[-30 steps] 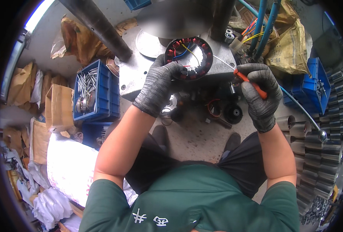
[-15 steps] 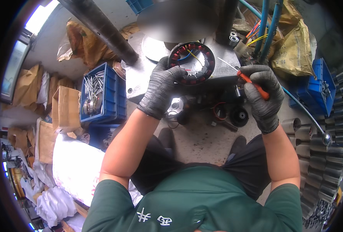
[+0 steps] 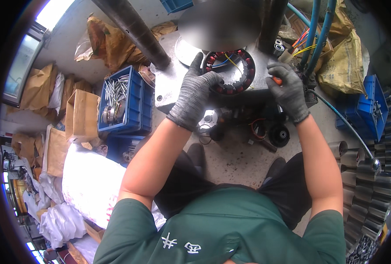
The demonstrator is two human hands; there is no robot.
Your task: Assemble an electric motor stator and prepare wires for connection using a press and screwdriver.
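Wears knitted gloves (image 3: 191, 105) of mottled grey on left grip (image 3: 200, 88) and on right grip (image 3: 289, 91), close-fitting, with snug cuffs (image 3: 181, 120) around the wrists. Leaves forearms (image 3: 158, 152) bare up to the short sleeves (image 3: 133, 215). Has on a dark green shirt (image 3: 230, 211), with white characters (image 3: 169, 240) on the left side of the chest. Shows also black trousers (image 3: 288, 187) and dark shoes (image 3: 197, 154), too dim for telling finer details.

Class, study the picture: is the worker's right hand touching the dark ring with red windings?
Apart. The head view shows a strip of grey metal plate between the right hand and the dark ring.
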